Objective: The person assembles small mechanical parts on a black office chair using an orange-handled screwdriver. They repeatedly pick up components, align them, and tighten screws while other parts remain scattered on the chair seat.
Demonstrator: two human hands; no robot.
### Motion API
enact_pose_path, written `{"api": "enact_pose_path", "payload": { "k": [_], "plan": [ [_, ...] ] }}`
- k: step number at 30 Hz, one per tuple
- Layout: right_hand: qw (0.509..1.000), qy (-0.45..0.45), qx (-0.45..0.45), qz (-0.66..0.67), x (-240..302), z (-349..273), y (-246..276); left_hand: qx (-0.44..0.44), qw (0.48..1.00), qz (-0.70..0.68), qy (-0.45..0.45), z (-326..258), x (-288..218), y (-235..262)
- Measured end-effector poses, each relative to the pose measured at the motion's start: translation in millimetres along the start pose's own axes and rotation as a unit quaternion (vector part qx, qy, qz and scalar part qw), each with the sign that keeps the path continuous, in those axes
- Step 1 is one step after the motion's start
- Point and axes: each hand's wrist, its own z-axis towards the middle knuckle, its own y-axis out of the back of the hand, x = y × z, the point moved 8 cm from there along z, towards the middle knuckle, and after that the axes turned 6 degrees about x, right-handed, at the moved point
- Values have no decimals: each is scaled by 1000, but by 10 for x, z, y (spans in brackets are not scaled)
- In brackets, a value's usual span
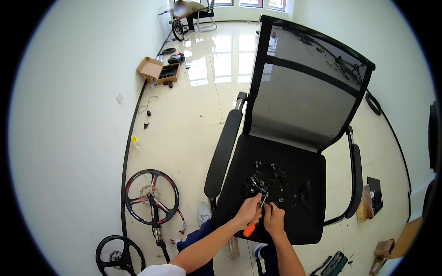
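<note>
Over the front of a black chair seat [285,232], my two hands meet. My left hand [249,212] is closed, and the orange handle of a tool [249,230] sticks out below it; the tool's kind is hidden. Close beside it, my right hand [275,221] is closed with the thumb and fingers pinched. A small silvery metal piece [264,198] shows at the fingertips between both hands. What exactly the right hand grips cannot be made out. Just beyond lie black metal bike parts [258,181], with several small nuts, rings and bolts scattered on the seat.
The chair's armrests [224,154] and mesh back [299,103] rise around the seat. Left on the floor are a spoked wheel with a fork [152,197] and another wheel [119,258]. An open cardboard box [159,71] stands by the wall. A person [191,10] sits far off beside a bike. Lower right is a green toolbox [335,264].
</note>
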Motion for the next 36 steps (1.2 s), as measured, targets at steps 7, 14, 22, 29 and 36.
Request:
{"api": "enact_pose_path", "payload": {
  "k": [7, 14, 22, 29, 36],
  "plan": [
    [928, -211, 34, 307, -258, -113, -345, -178, 828, 390, -361, -124, -517, -61],
    [808, -341, 67, 476, -190, -191, -418, -179, 813, 432, -346, -143, -546, -140],
    [947, -207, 6, 247, -342, -77, -202, -118, 849, 365, -363, 75, -498, -122],
    [992, -112, -2, 55, -22, 56, 39, 1, 986, 119, -116, 188, -240, -69],
    [996, 12, 54, -66, 98, 120, 158, 83, 992, 69, 59, 46, -170, -86]
  ]
}}
